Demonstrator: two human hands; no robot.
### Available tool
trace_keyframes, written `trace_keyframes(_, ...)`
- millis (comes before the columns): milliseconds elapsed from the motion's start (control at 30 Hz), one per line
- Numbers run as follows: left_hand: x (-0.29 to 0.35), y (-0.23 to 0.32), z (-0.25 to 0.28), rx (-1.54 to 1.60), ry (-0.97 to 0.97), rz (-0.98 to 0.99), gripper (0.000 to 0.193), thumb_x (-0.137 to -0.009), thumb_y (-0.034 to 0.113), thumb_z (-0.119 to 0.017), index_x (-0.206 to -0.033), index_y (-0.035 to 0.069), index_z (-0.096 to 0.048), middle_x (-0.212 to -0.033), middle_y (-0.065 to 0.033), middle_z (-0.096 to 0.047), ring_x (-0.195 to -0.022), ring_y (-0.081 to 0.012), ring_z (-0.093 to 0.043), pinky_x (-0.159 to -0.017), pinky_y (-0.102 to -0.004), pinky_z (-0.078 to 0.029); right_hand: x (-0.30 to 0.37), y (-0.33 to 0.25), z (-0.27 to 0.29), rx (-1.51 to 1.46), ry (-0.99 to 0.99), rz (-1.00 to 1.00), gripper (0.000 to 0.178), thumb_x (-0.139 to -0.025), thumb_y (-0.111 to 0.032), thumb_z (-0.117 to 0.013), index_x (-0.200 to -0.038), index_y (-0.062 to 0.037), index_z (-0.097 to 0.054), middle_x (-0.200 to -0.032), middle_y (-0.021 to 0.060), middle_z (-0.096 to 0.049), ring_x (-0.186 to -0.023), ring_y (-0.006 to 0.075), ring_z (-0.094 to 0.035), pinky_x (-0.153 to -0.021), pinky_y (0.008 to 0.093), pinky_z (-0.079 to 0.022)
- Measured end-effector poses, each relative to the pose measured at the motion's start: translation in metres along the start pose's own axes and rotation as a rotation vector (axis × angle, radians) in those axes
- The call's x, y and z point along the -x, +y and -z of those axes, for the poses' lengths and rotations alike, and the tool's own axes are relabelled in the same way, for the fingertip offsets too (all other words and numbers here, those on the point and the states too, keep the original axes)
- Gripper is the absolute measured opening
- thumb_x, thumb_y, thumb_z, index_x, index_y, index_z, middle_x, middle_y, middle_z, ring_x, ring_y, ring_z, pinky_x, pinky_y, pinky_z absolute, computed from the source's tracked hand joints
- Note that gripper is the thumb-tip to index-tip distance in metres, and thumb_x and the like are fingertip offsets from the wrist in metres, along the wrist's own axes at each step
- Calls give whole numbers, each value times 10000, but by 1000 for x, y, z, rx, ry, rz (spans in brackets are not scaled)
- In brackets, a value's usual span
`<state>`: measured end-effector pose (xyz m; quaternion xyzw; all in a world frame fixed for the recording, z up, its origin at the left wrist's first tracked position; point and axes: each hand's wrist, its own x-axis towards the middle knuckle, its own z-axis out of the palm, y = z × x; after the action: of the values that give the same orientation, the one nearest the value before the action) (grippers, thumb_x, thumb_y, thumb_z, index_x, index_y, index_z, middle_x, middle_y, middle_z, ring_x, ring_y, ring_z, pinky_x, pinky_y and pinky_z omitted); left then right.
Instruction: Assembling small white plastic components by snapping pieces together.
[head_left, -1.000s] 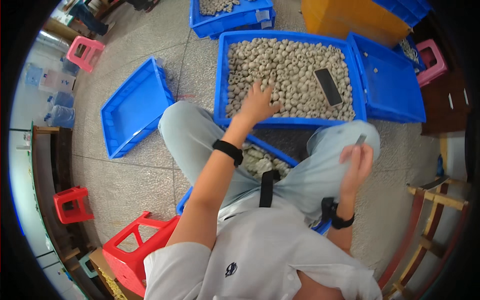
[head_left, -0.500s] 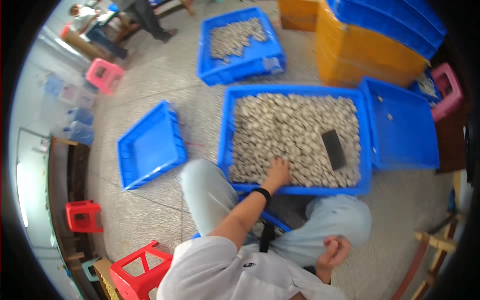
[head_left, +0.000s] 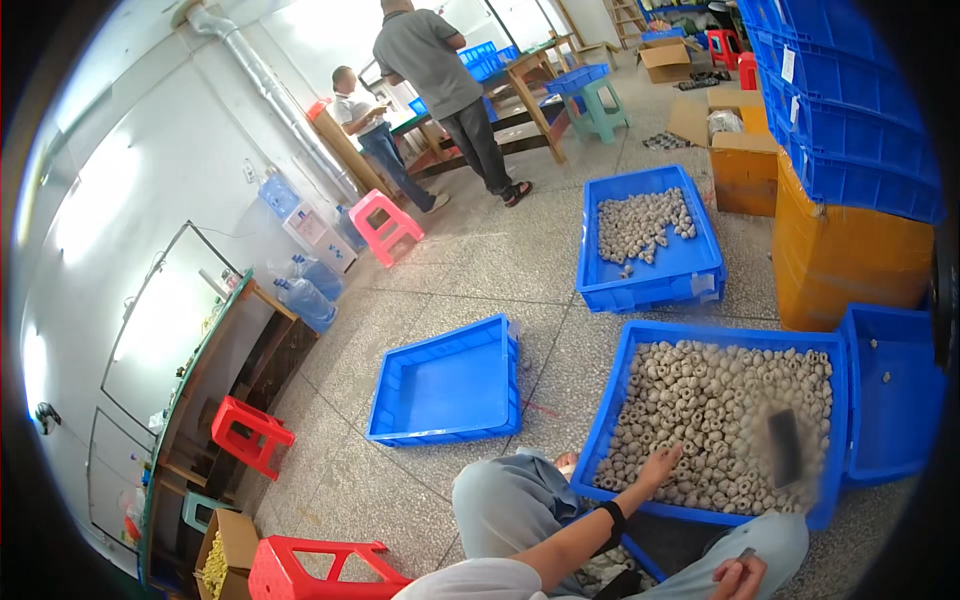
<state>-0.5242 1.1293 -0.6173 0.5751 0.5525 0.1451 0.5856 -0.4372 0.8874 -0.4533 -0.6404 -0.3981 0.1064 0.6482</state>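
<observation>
In front of me is a blue crate (head_left: 600,395) full of small round grey-beige pieces (head_left: 700,390) with dark holes, like thick rings or beads. My left hand (head_left: 660,468), with a black band on its wrist, lies on these pieces near the crate's front left edge. Its fingers are extended, their tips partly lost among the pieces. Over my right thigh, my right hand (head_left: 738,577) is closed, with a small grey piece (head_left: 746,554) at its fingertips. A dark flat slab (head_left: 785,448), shaped like a phone, rests on the pieces at the right.
Left of the full crate stands a blue crate (head_left: 445,390); behind is another (head_left: 655,296) partly filled with pieces. A blue tray (head_left: 890,400) adjoins on the right, below stacked blue crates (head_left: 850,130). Red stools (head_left: 250,435) stand left. Two people (head_left: 430,60) are near a far table.
My view has swung up and to the left, so the crates sit lower and further right. My left hand stays on the pieces; my right stays closed by my lap.
</observation>
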Motion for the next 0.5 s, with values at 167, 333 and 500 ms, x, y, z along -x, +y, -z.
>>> trace_keyframes(167,28,44,32,603,-69,219,470,-843,579,-383,-869,124,-499,-584,3,-453,-395,-59,-335,-359,-224,-229,6,5,-7,72,32,-14,182,-884,-150,-481,-878,30,-500,-643,52,-507,-546,121,-455,-515,250,-399)
trace_keyframes(333,80,94,45,713,-258,-37,436,-851,517,-433,-1117,177,-502,-808,33,-501,-608,-57,-427,-485,-185,-321,10,12,-6,99,1,-87,130,-886,-134,-422,-836,-14,-432,-616,30,-417,-534,118,-393,-494,243,-319)
trace_keyframes(500,144,131,78,640,-313,-76,356,-854,431,-486,-1088,165,-515,-747,21,-511,-563,-45,-449,-422,-148,-308,0,-3,-16,135,-39,-65,143,-863,-123,-486,-805,8,-487,-646,43,-491,-564,102,-469,-508,231,-386)
